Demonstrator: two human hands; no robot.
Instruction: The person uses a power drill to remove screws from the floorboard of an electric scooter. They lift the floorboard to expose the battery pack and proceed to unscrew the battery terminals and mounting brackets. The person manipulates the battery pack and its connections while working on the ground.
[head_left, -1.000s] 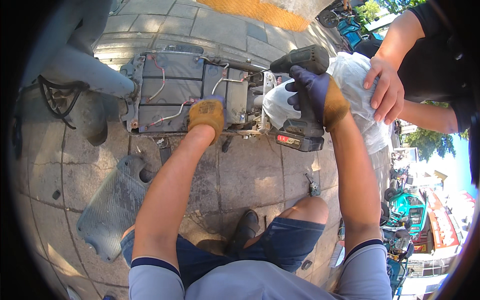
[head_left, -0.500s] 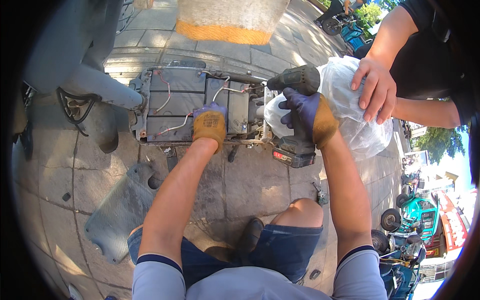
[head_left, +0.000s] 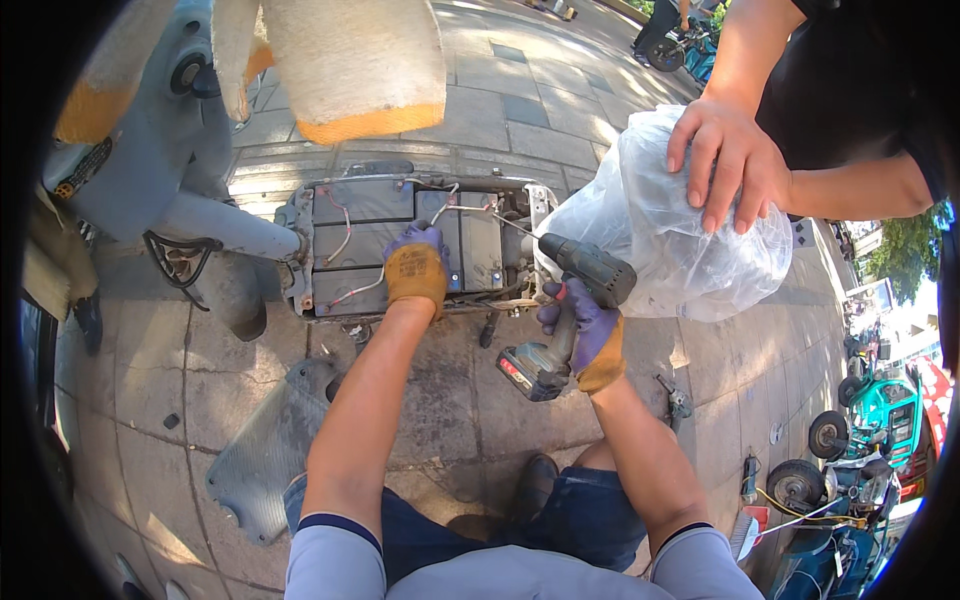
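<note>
My left hand (head_left: 416, 268), in a purple-and-tan work glove, rests on the dark batteries (head_left: 362, 200) in a scooter's open floor frame (head_left: 548, 200). Its fingers are bent together, and a white wire (head_left: 357, 292) runs under them; what they pinch is hidden. My right hand (head_left: 594, 345), gloved the same way, is wrapped round the grip of a cordless drill (head_left: 590, 270). The drill tilts, its long thin bit pointing up and left to a wire end (head_left: 490, 207) on the right-hand battery; whether the tip touches cannot be made out.
Another person's hand (head_left: 728, 160) presses on a clear plastic-wrapped bundle (head_left: 680, 250) to the right of the frame. A grey ribbed floor panel (head_left: 265, 450) lies on the paving at left. Padded white covers (head_left: 350, 60) hang at the top. Parked vehicles (head_left: 890, 420) stand far right.
The drill and my right hand have come down toward me, and the drill now tilts with its bit toward the battery. My left hand stays on the batteries. The view has shifted.
</note>
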